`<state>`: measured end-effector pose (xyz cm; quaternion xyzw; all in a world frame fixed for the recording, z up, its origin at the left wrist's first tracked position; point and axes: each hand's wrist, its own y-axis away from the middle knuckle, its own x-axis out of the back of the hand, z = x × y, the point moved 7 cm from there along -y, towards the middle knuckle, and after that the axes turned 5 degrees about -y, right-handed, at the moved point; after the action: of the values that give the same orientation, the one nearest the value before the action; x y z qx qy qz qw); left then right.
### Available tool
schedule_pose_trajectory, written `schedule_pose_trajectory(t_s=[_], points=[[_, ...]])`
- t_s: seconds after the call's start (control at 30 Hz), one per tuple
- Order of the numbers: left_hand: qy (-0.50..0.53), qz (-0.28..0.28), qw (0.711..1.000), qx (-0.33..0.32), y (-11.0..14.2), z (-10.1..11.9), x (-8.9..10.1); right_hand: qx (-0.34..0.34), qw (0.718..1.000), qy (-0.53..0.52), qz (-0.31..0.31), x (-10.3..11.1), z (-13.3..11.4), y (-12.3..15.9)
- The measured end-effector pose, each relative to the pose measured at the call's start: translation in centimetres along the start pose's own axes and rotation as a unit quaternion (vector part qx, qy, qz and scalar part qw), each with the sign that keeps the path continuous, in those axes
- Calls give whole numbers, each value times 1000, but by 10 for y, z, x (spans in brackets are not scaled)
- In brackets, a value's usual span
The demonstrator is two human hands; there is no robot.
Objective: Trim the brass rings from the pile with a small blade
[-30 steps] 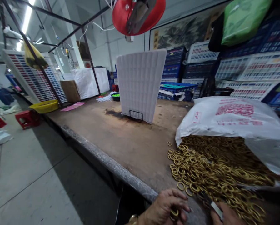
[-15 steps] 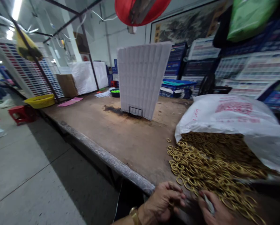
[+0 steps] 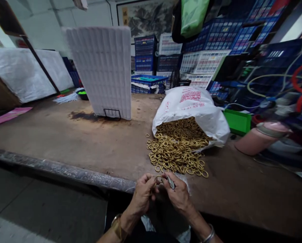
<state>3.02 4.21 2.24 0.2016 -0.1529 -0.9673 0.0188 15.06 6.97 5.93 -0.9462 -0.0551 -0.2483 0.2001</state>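
Note:
A brass-coloured ring [image 3: 159, 177] is pinched between my two hands at the table's front edge. My left hand [image 3: 142, 193] has thumb and fingers closed on the ring's left side. With thumb and index finger, my right hand [image 3: 177, 192] meets the other side. Also in the right hand is a small grey blade-like tool [image 3: 170, 183], partly hidden by the fingers. Just beyond the hands lies a heap of similar rings [image 3: 175, 155], spilling from the mouth of a white sack [image 3: 183, 101] that rests on its side.
On the wooden table [image 3: 52, 141] a tall white ribbed panel [image 3: 102, 71] stands in a black wire holder [image 3: 112, 114]. To the right are a green tray [image 3: 238, 122] and a pink cylinder [image 3: 262, 136]. Stacked crates [image 3: 146, 50] line the back.
The view has swung right. My right hand has come away from the ring heap and joined my left, and a ring now shows between them.

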Motion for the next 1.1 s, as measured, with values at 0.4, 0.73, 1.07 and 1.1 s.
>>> schedule_pose_trajectory(t_s=[0.4, 0.73, 1.07, 1.1], points=[[-187, 19, 978, -91, 4, 16, -6, -130, 984, -89, -86, -11, 2, 3], [-119, -62, 990, 49, 6, -4, -9, -231, 959, -149, -67, -10, 10, 2], [-54, -78, 994, 44, 9, -4, -11, -189, 958, -195, -97, -16, 0, 2], [-50, -77, 995, 43, 9, -5, -10, -197, 953, -207, -99, -17, 3, 3]])
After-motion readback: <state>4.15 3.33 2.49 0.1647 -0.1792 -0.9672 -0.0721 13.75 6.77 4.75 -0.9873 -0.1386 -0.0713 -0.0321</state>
